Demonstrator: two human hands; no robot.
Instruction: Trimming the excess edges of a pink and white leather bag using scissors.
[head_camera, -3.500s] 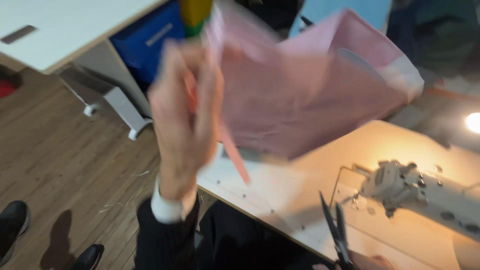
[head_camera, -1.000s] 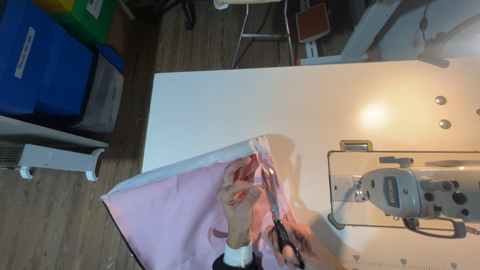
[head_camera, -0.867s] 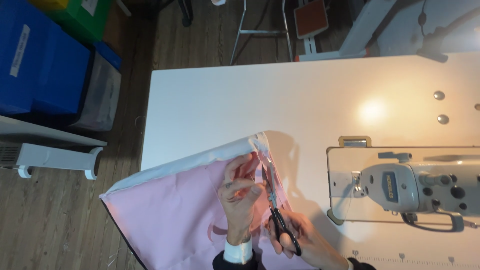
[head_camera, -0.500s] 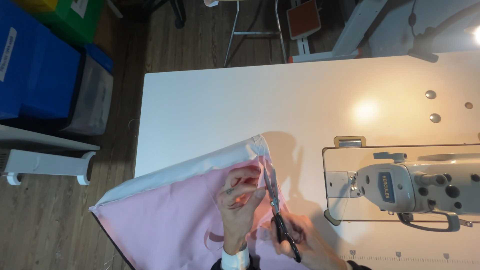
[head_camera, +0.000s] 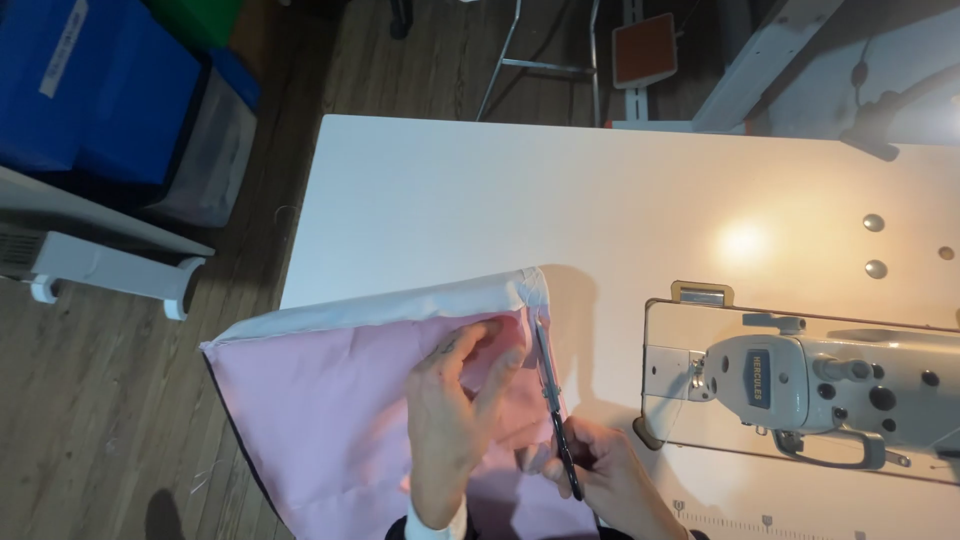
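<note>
As before, scissors (head_camera: 552, 400) apparently cutting pink fabric (head_camera: 330, 410).

A pink fabric piece (head_camera: 330, 420) with a white band along its far edge lies partly on the white counter (head_camera: 480, 200), its left portion overhanging the counter edge; a dark lining shows at the lower left hem. The fabric's right edge runs near the sewing machine side, folded and slightly bunched at the far corner. A pair of scissors (head_camera: 553, 410) with dark handles lies along this right edge, blades pointing away from the person, tips just short of the white band corner and set against the fabric edge.
</note>
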